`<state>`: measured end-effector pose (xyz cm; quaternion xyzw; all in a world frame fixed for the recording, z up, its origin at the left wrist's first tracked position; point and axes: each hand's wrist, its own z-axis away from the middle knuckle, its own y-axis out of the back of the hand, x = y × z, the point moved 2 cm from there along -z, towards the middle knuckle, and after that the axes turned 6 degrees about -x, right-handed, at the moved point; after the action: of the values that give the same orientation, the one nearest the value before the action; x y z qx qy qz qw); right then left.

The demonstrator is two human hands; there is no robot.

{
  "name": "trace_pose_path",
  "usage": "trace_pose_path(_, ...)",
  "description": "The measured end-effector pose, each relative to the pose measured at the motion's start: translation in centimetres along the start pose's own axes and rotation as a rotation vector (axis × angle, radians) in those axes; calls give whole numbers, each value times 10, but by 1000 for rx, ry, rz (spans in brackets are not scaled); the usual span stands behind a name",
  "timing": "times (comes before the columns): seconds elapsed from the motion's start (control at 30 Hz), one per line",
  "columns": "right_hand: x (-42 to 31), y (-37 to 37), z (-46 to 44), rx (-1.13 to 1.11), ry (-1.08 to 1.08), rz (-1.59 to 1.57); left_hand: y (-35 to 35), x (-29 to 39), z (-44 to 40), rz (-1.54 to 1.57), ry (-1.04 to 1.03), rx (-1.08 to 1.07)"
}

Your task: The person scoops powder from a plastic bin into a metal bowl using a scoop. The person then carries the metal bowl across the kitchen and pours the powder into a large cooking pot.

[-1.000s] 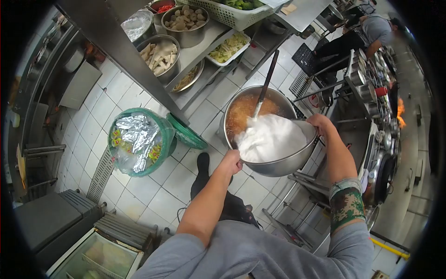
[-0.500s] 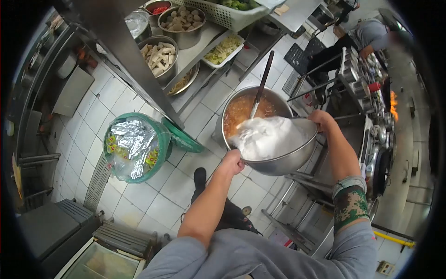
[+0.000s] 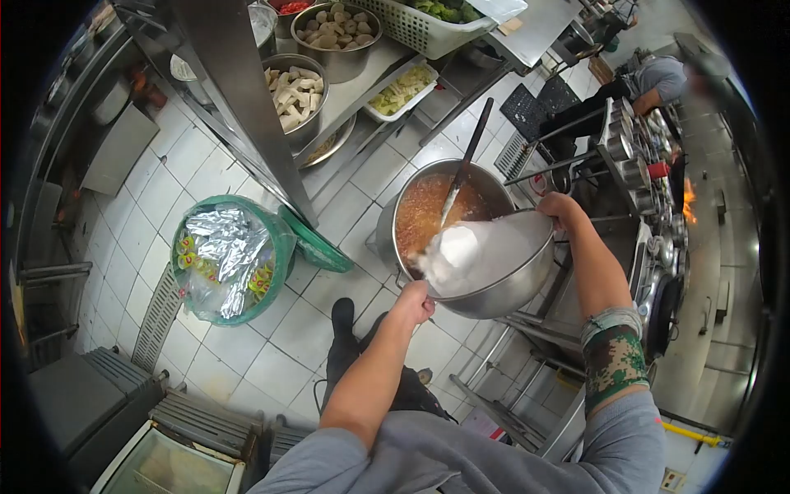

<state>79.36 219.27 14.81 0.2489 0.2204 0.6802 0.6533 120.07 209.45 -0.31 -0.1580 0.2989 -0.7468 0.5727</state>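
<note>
Between my hands a steel mixing bowl (image 3: 502, 300) is tilted toward a big metal pot (image 3: 387, 226). My left hand (image 3: 414, 303) grips the bowl's near left rim, and my right hand (image 3: 561, 210) is closed on its far right rim. White powder (image 3: 454, 251) slides out over the bowl's lip into the pot. Reddish-brown liquid (image 3: 424, 210) fills the pot. A long-handled tool (image 3: 469, 152) leans in it, its dark handle sticking up past the far rim; its lower end is hidden.
A green lidded bin (image 3: 288, 247) with clear plastic over it stands left on the tiled floor. Ahead is a steel shelf (image 3: 362, 90) with food containers. On the right are a metal rack (image 3: 592, 148) and stoves with a flame (image 3: 690, 202). A co-worker (image 3: 658, 78) bends at the far right.
Much of the powder has left the bowl for the pot, baring more of the bowl's inside. Both hands keep their hold on the rim. The co-worker's arm has shifted slightly.
</note>
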Motion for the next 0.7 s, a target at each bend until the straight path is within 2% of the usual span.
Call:
trace_pose_path(0.13, -7, 6, -19, 48, -40, -11, -1, -3, -1, 74, 21, 32)
trace_pose_path(0.27, -13, -8, -17, 14, 4, 138, 0, 0, -2, 34, -10, 47)
trace_pose_path(0.33, -11, -11, -24, 1, 2, 72, 3, 4, -5, 43, -14, 88)
trace_pose_path(0.47, -7, -10, -36, -72, 7, -303, 8, 6, -8, 39, 3, -10)
trace_pose_path(0.5, -10, -8, -35, -57, 6, -267, 7, 4, -5, 61, 8, 13)
trace_pose_path(0.57, -34, 1, -25, 40, 36, -3, -1, 4, 5, 103, 12, 51)
trace_pose_path(0.67, -46, 10, -21, 40, 89, -128, 7, -5, -16, 140, 18, -62)
trace_pose_path(0.7, -54, 14, -12, 55, 87, -76, 6, -8, -15, 147, 20, -49)
